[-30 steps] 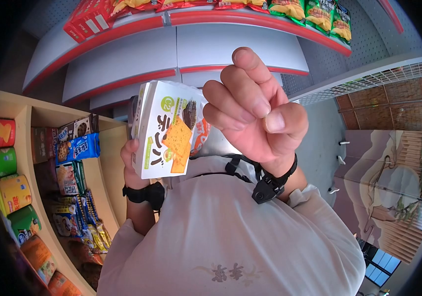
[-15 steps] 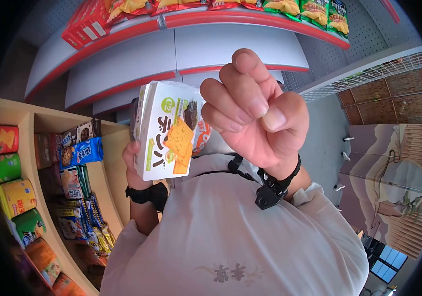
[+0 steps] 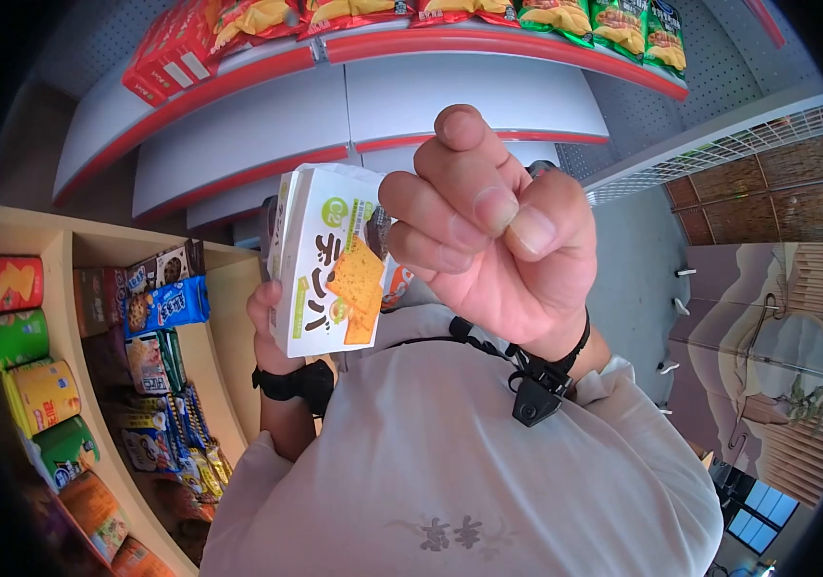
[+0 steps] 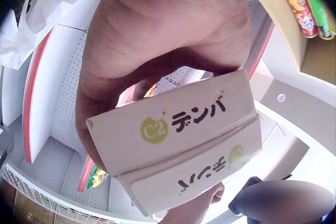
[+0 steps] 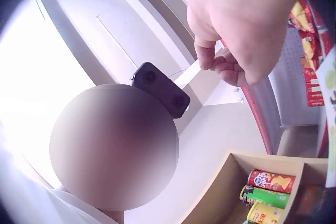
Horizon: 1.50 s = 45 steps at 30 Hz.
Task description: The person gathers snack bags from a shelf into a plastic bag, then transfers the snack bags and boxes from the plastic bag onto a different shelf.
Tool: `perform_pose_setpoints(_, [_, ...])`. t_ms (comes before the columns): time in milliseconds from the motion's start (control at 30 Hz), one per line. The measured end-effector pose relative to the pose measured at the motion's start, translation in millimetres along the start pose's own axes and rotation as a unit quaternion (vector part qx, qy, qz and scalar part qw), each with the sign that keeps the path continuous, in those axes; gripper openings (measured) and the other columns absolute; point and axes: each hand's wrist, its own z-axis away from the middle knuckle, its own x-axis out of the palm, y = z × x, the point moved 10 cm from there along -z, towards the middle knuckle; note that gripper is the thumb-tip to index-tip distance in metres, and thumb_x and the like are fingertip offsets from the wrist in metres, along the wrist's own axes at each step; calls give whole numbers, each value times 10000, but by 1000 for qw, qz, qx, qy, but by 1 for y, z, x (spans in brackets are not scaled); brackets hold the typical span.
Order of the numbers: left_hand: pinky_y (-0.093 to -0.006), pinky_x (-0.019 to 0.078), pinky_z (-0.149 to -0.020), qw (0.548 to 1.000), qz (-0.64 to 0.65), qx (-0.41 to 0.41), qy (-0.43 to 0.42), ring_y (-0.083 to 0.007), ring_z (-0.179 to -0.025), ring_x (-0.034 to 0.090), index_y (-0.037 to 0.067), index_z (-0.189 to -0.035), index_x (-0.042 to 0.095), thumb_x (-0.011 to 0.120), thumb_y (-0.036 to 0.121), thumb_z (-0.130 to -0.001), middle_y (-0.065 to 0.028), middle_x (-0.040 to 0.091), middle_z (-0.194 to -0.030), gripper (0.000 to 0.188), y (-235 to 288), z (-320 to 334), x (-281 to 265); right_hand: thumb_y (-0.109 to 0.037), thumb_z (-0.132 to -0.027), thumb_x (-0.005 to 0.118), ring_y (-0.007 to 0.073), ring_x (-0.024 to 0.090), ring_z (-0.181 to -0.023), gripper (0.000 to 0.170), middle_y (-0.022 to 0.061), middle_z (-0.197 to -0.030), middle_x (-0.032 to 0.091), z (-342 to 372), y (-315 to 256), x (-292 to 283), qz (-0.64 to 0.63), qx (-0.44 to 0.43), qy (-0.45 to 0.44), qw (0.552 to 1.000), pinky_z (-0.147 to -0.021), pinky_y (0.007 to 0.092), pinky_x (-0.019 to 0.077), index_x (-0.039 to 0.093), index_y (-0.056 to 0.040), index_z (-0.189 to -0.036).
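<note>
My left hand [image 3: 267,313] grips a white cracker box [image 3: 335,264] with a green C2 mark and a picture of crackers. Most of that hand is hidden behind the box in the head view. From the left wrist, the end of the box shows below the palm and fingers. My right hand [image 3: 498,231] is raised to the right of the box and partly overlaps it in the head view. Its fingers are bent and its thumb tip meets a fingertip, with nothing seen between them. The right wrist view shows its fingers [image 5: 228,69] curled.
White shelves [image 3: 238,120] with red edges stand ahead, with red and green snack bags [image 3: 613,29] along the top. At left, a wooden shelf unit [image 3: 61,250] holds cans and snack packs. A white plastic bag [image 4: 50,11] appears in the left wrist view.
The right hand has lowered slightly and shifted a little left over the box. The left hand keeps its grip, and the box sits slightly farther right in view.
</note>
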Motion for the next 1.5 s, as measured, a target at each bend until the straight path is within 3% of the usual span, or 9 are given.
perform_pose_setpoints(300, [-396, 456, -974, 1000, -10, 5, 24, -286, -1139, 561, 6, -1380, 378, 631, 376, -716, -168, 522, -1310, 801, 3, -6, -1, 2, -696, 613, 122, 438, -753, 529, -29, -801, 567, -4, -2, -3, 2, -1, 3, 1000, -675, 240, 391, 524, -58, -1214])
perform_pose_setpoints(367, [-370, 465, -952, 999, -31, 36, -16, -243, -1057, 606, 3, -1250, 518, 511, 518, -831, -127, 612, -1189, 664, 8, -8, 18, 1, -698, 612, 122, 438, -754, 528, -29, -801, 567, -5, -2, -3, 1, -1, 4, 1000, -675, 240, 391, 524, -58, -1215])
perform_pose_setpoints(600, [-362, 460, -953, 997, -61, 50, 13, -237, -1057, 603, 9, -1255, 516, 504, 519, -840, -120, 609, -1196, 657, 12, -9, 13, 6, -723, 571, 128, 407, -754, 527, -27, -810, 508, -9, -1, -8, -22, 0, 18, 1000, -701, 254, 373, 511, -60, -1243])
perform_pose_setpoints(667, [-360, 460, -951, 998, -39, 54, -18, -236, -1062, 600, 7, -1262, 509, 498, 519, -842, -120, 604, -1205, 662, 12, -11, 18, 11, -728, 551, 128, 391, -762, 544, -30, -827, 484, -10, 0, -9, -31, 6, 22, 999, -714, 257, 362, 500, -66, -1264])
perform_pose_setpoints(767, [-362, 460, -952, 998, -46, 52, -13, -237, -1067, 598, 4, -1268, 502, 493, 513, -844, -123, 600, -1212, 663, 12, -12, 13, 34, -772, 502, 161, 396, -802, 518, 9, -853, 459, -11, -2, -9, -23, -5, 23, 999, -746, 286, 349, 497, -72, -1279])
perform_pose_setpoints(833, [-367, 458, -956, 997, -46, 55, -7, -242, -1071, 596, 2, -1272, 499, 500, 511, -838, -128, 599, -1213, 669, 13, -13, 12, 42, -763, 495, 151, 352, -762, 553, 16, -839, 421, -13, -2, -4, -32, -10, -58, 998, -711, 276, 325, 476, -64, -1305])
perform_pose_setpoints(933, [-376, 453, -964, 998, -34, 50, -1, -252, -1081, 592, -3, -1281, 490, 513, 512, -823, -136, 595, -1219, 690, 13, -13, 3, 38, -761, 498, 144, 324, -741, 552, 9, -817, 396, -14, -4, -4, -30, -13, -40, 999, -692, 265, 310, 476, -54, -1304])
perform_pose_setpoints(1033, [-381, 450, -971, 999, -19, 42, -1, -260, -1090, 589, -10, -1291, 478, 522, 517, -811, -143, 589, -1226, 714, 13, -14, 1, 7, -724, 503, 107, 335, -751, 638, -45, -813, 408, -14, -2, -7, 0, 5, -29, 1000, -699, 230, 333, 440, -90, -1352])
perform_pose_setpoints(1500, [-390, 446, -976, 999, -22, 32, -16, -266, -1104, 581, -12, -1318, 449, 519, 511, -818, -152, 572, -1248, 728, 13, -12, -2, -12, -729, 506, 114, 355, -748, 606, -35, -802, 429, -17, -3, -8, 20, -6, -25, 999, -692, 233, 349, 460, -69, -1331])
